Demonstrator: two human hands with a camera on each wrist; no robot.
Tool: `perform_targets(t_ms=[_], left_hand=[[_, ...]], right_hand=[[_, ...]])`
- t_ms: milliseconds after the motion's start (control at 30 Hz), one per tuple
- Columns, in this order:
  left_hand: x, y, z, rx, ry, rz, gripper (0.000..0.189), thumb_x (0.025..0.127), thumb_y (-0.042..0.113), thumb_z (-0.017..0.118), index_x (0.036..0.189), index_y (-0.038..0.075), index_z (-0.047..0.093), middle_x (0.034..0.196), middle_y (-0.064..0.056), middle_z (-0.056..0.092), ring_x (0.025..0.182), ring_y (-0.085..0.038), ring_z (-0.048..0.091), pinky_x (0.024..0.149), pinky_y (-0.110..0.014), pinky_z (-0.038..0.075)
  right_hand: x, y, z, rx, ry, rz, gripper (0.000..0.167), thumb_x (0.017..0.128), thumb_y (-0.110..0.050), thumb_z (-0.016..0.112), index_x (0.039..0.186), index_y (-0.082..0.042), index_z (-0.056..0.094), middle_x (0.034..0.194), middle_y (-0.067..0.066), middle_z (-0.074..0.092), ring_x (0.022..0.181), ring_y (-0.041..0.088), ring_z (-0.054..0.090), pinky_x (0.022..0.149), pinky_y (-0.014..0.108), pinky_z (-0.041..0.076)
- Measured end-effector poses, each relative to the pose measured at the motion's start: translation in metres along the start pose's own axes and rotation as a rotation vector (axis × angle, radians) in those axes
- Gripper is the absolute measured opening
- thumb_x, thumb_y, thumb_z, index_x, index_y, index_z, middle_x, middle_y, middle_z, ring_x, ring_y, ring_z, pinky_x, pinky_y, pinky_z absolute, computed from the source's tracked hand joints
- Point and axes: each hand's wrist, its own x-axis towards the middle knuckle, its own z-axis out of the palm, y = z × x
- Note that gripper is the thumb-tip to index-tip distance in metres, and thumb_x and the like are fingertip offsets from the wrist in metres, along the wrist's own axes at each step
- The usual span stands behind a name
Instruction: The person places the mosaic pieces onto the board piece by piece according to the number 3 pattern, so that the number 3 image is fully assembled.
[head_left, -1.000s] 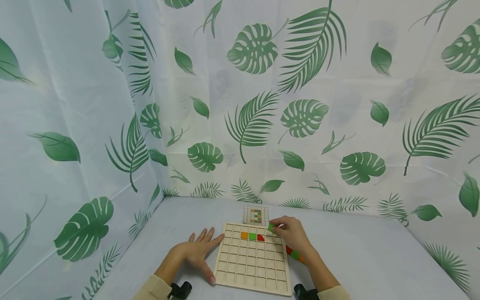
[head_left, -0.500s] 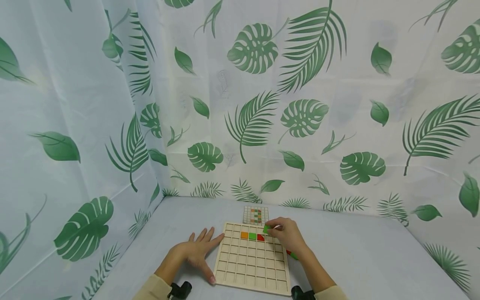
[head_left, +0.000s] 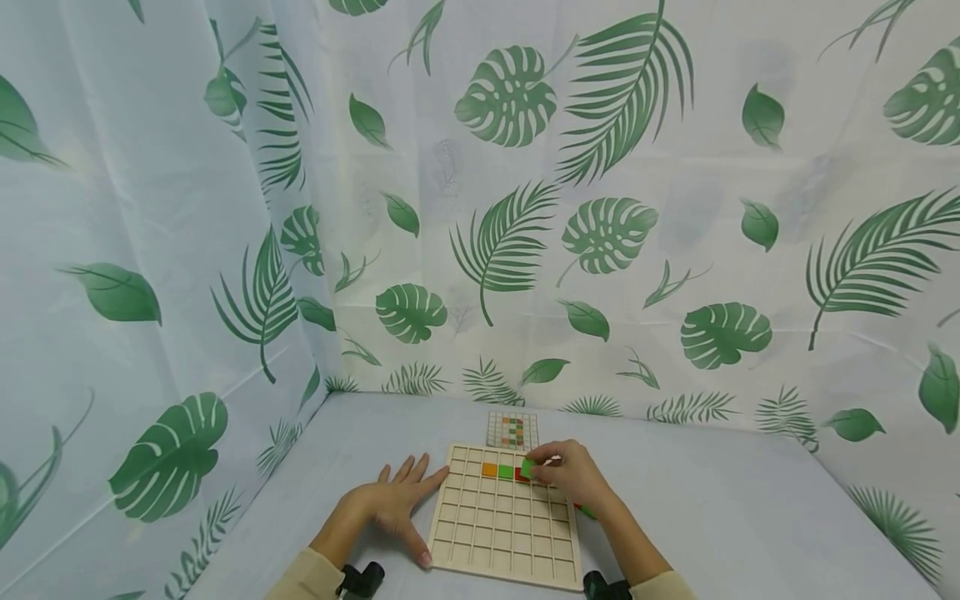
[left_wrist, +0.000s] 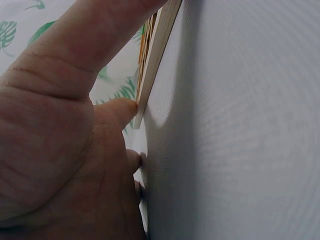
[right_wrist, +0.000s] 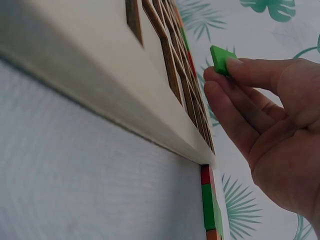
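A pale wooden grid board (head_left: 497,523) lies on the table. In its second row from the far side sit an orange tile (head_left: 489,470), a green square tile (head_left: 506,472) and a red tile (head_left: 517,474), the last partly covered. My right hand (head_left: 576,477) pinches another green tile (right_wrist: 220,60) between thumb and fingers, held above the board beside and over the red tile. My left hand (head_left: 392,505) spreads its fingers at the board's left side, thumb at the near corner and index fingertip against the edge (left_wrist: 150,75).
Just beyond the board's far edge lies a card (head_left: 494,425) printed with a grid of coloured squares. Red, green and orange tiles (right_wrist: 208,207) lie along the board's right side, mostly hidden by the right forearm in the head view. Leaf-patterned curtains (head_left: 480,358) stand behind the table.
My right hand has carried the green tile left and slightly nearer, from the board's far right to over the red tile. My left hand has stayed in place.
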Motion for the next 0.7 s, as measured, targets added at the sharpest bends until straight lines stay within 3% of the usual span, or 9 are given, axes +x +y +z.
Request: perform_targets(t_ms=[300, 700], left_hand=[[-0.0011, 0.0018, -0.0005, 0.003, 0.002, -0.001, 0.135, 0.062, 0.061, 0.095, 0.168, 0.035, 0.016, 0.176, -0.017, 0.004, 0.162, -0.043, 0.000, 0.123, -0.075, 0.004], [-0.0012, 0.0019, -0.0012, 0.001, -0.001, 0.001, 0.135, 0.062, 0.062, 0.094, 0.168, 0.034, 0.016, 0.176, -0.017, 0.004, 0.162, -0.043, 0.000, 0.123, -0.075, 0.004]], right_hand=[[-0.0023, -0.0013, 0.0007, -0.011, -0.082, -0.041, 0.012, 0.089, -0.004, 0.079, 0.102, -0.003, 0.081, 0.098, 0.009, 0.074, 0.078, 0.014, 0.070, 0.064, 0.028, 0.062], [-0.0002, -0.0009, 0.0034, -0.165, -0.038, -0.079, 0.008, 0.087, -0.009, 0.083, 0.092, -0.015, 0.082, 0.087, -0.006, 0.075, 0.074, 0.012, 0.059, 0.063, 0.024, 0.050]])
